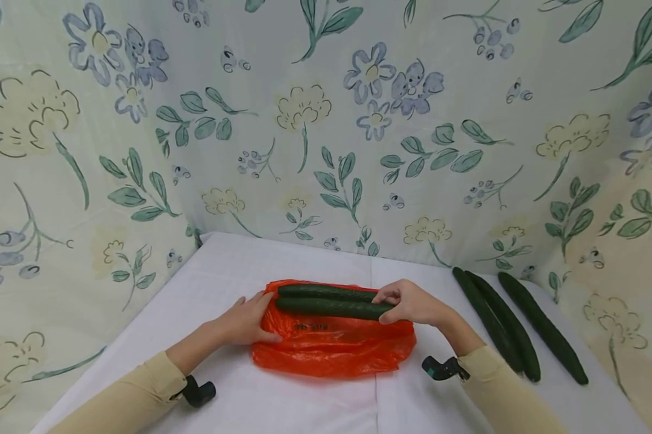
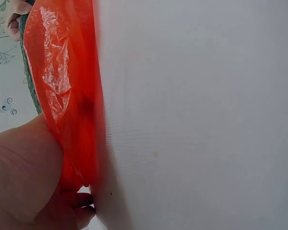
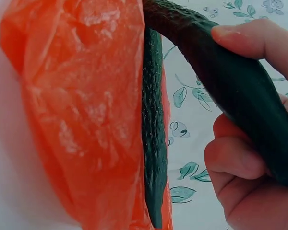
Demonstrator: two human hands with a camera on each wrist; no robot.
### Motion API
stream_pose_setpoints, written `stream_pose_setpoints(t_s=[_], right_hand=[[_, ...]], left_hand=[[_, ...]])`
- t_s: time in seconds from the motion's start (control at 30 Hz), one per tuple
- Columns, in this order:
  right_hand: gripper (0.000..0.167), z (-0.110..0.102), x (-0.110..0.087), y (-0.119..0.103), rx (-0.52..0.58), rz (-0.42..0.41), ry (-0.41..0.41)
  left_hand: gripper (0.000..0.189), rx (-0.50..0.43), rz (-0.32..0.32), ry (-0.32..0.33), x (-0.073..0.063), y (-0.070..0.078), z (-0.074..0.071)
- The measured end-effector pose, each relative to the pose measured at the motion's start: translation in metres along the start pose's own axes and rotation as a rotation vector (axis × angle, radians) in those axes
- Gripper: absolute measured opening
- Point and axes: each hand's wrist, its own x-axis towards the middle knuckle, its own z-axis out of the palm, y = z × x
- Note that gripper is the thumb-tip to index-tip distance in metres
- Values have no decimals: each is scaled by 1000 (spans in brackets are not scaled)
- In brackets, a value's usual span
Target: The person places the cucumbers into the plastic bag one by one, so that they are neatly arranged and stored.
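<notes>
Head view: bumpy cucumber (image 1: pixel 331 308), gripped at one end by right hand (image 1: pixel 415 302); crinkled red plastic bag (image 1: pixel 336 355) beneath, touched at left by left hand (image 1: pixel 245 320), fingers spread; second cucumber (image 1: pixel 326 292) set at the bag's mouth; three tapered cucumbers (image 1: pixel 510 325) laid rightward on white cloth (image 1: pixel 315 404).

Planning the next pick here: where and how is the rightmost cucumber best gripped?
Probably round the middle of the rightmost cucumber, from above, right hand across it: it is long, slim, lying flat, and a strip of white cloth separates it from the neighbouring cucumbers.
</notes>
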Motion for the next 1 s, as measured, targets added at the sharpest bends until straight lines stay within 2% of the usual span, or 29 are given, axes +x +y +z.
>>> stream_pose_setpoints(t_s=[0.27,0.43,0.77,0.9,1.0], right_hand=[[22,1,10,2,-140,-5,27],[27,6,13,6,-278,38,61],[33,18,18,14,-463,154,136],[34,23,17,17,-510,156,162],[35,25,16,19,-500,151,173]], left_hand=[[112,0,-16,-22,-1,3,-2],[111,1,-26,-27,-2,2,-2],[113,2,-36,-23,-2,4,-2],[114,2,-34,-24,-1,3,-2],[115,9,-35,-23,1,2,-3]])
